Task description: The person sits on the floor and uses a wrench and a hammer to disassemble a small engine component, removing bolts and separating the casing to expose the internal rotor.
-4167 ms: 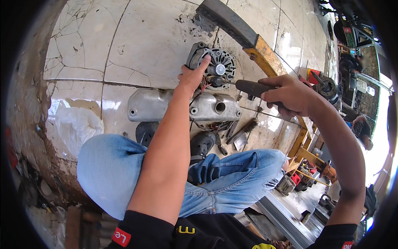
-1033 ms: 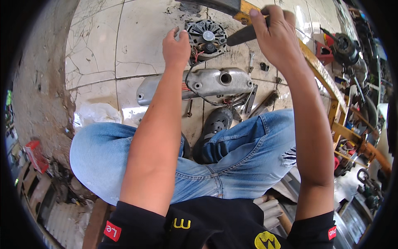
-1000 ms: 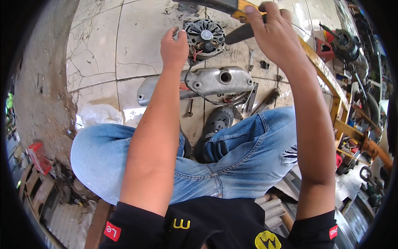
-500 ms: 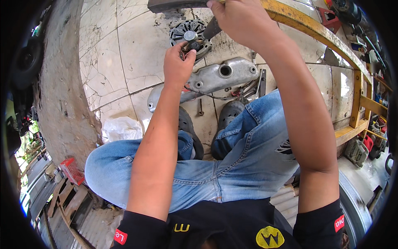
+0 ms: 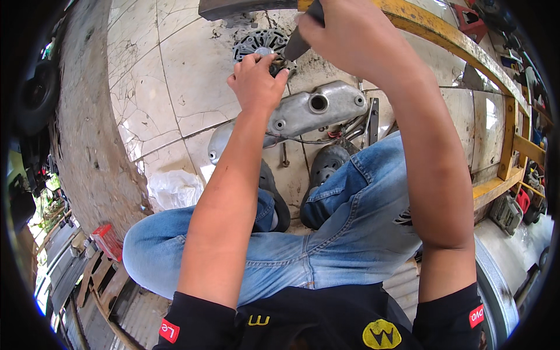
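A round, slotted metal housing (image 5: 249, 42), like an alternator end cover, lies on the tiles at the far middle. My left hand (image 5: 259, 81) is closed about the small metal parts on top of it, with thumb and fingers curled round the raised cap. Above and to the right, my right hand (image 5: 344, 35) grips a dark, tapered tool (image 5: 298, 42). Its lower end points down at the housing, close to my left fingertips. The tool's upper end is hidden by the hand, so its exact kind does not show.
A long silver cast cover (image 5: 297, 115) with round holes lies between the housing and my feet. Near it are a bolt (image 5: 285, 156) and some wires (image 5: 291, 139). A yellow metal frame (image 5: 443, 38) runs along the right. White plastic (image 5: 175, 188) lies by my left knee.
My left hand has shifted, its fingers now further over the housing's cap. My right hand has lowered slightly with the tool, which stands steeper. The view has tilted a little.
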